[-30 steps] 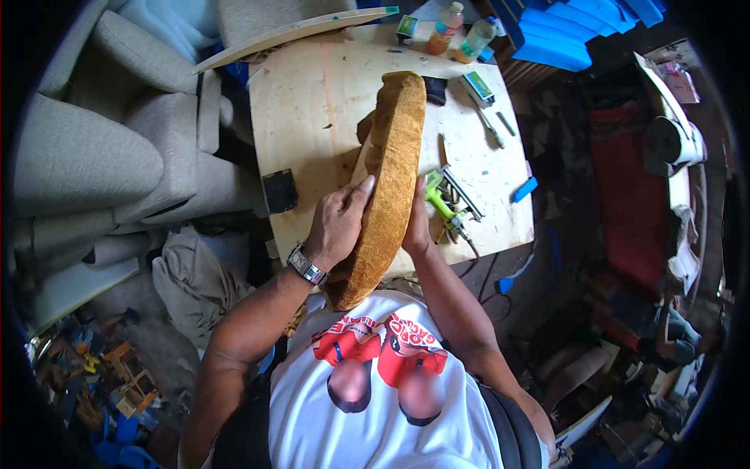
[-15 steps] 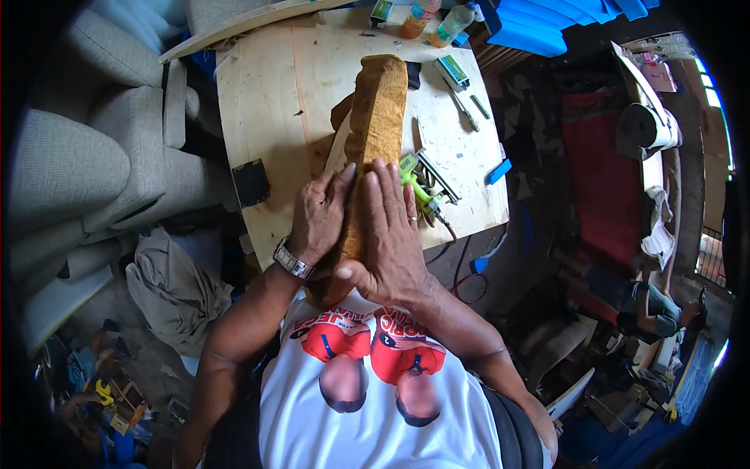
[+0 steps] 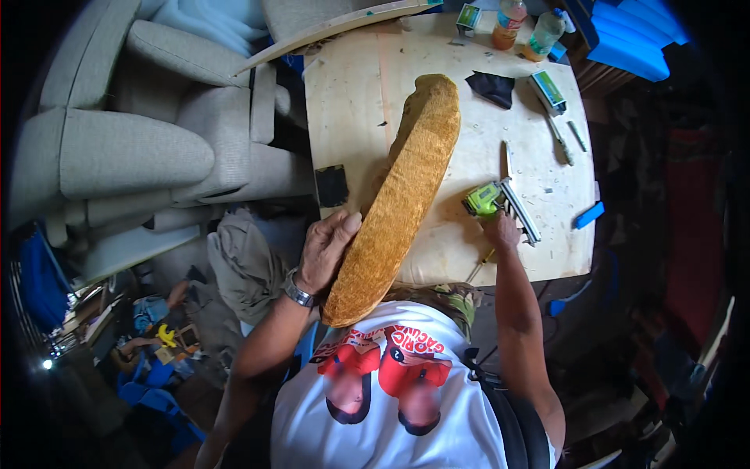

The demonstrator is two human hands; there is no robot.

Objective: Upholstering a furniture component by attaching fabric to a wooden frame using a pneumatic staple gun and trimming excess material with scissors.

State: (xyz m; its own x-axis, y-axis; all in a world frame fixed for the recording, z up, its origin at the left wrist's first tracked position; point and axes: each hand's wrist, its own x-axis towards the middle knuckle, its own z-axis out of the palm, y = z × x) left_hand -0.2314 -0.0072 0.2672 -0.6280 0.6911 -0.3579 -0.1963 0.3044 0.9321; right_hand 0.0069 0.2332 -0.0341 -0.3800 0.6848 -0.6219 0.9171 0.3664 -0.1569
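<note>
A long padded piece [image 3: 402,207] covered in golden-brown fabric slants across the near part of the wooden table, its lower end close to my shirt. My left hand [image 3: 324,252] grips its left edge, thumb on the fabric; the other fingers are partly hidden. To the right, my right hand [image 3: 502,231] is closed around the handle of a lime-green staple gun [image 3: 486,200], which lies at or just above the tabletop. Below that hand, a thin tool with a yellow handle [image 3: 487,256] sits near the table's front edge.
The pale wooden tabletop [image 3: 344,102] also bears a black cloth scrap [image 3: 492,89], a green-and-white box [image 3: 548,91], two bottles [image 3: 544,35] and a blue block [image 3: 589,215]. Grey sofa parts [image 3: 133,155] stand along the left. Blue padded pieces [image 3: 633,35] lie at far right.
My right hand has left the padded piece and moved right onto the staple gun. The padded piece has turned, showing its broad fabric face, with my left hand still on it. The view has shifted left.
</note>
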